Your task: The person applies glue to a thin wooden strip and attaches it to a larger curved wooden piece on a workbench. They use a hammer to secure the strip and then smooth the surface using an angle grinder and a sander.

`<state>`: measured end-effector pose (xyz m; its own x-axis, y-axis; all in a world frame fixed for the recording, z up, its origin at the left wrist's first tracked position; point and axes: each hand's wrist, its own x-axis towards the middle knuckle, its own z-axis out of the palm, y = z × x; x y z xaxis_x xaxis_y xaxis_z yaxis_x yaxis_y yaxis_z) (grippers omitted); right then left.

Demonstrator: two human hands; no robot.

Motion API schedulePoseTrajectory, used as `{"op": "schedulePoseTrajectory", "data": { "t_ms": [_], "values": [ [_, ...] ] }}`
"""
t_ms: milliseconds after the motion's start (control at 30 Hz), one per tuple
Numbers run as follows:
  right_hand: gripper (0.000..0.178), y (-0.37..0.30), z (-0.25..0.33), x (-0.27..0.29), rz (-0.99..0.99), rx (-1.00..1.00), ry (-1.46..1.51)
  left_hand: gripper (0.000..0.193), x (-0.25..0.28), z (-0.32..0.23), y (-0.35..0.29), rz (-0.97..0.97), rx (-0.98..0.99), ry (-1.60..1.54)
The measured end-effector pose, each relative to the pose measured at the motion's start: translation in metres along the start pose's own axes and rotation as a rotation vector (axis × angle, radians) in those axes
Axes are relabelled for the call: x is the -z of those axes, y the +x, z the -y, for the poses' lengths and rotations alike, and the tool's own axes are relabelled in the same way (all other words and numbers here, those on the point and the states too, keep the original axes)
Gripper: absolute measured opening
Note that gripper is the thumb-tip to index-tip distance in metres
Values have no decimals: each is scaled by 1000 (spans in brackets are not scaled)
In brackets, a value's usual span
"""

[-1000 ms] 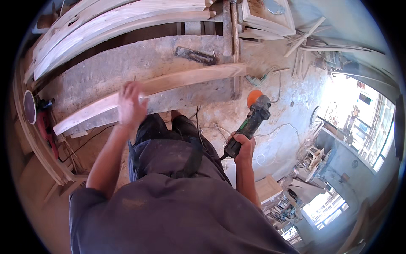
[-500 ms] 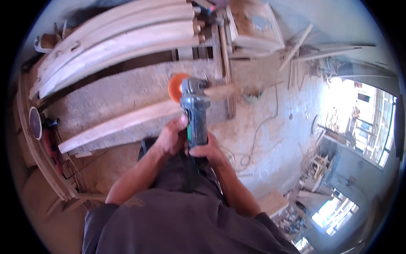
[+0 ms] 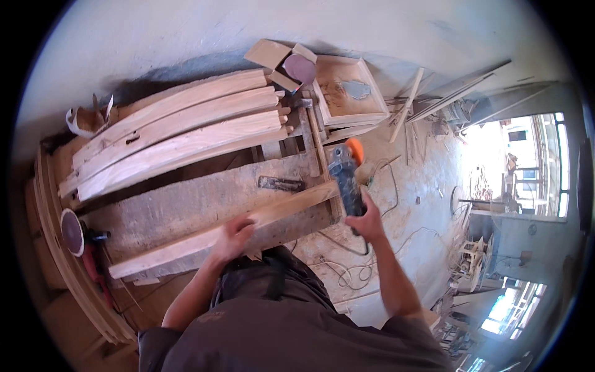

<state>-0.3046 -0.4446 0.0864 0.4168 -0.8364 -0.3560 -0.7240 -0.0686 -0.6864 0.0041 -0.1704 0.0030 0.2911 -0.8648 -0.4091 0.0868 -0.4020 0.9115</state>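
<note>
In my right hand (image 3: 369, 221) is a dark angle grinder (image 3: 348, 185), lifted off to the right with its orange disc (image 3: 354, 150) facing up and away from me. The disc is near the right end of a long wooden bar (image 3: 186, 247), clear of the wood as far as I can see. My left hand (image 3: 233, 238) lies over the middle of that bar, fingers curled round its upper edge. The bar rests along the near side of a worn workbench (image 3: 155, 203). A dark narrow tool (image 3: 282, 184) lies on the bench behind it.
Several shaped wooden pieces (image 3: 180, 127) are stacked at the back. At the left lies a red grinder (image 3: 91, 263) with a round sanding disc (image 3: 72, 232). Behind stand a cardboard box (image 3: 270, 53) and a wooden tray (image 3: 322, 87). Cable (image 3: 338, 268) loops over the floor.
The grinder has gone from over the bar to the right, now in my right hand alone. My left hand has left it and come down on the bar. The view has tilted toward the wall.
</note>
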Motion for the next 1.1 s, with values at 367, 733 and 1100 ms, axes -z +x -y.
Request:
{"op": "schedulePoseTrajectory", "data": {
  "t_ms": [367,733,1100],
  "values": [
    [90,256,22,50,-113,176,-1024,26,68,106,-210,-680,385,439],
    [55,417,6,26,-169,306,-1221,31,-127,161,-261,-686,1008,201],
    [72,493,-74,90,219,554,-583,40,-135,74,-232,-629,995,283]
  ]
}}
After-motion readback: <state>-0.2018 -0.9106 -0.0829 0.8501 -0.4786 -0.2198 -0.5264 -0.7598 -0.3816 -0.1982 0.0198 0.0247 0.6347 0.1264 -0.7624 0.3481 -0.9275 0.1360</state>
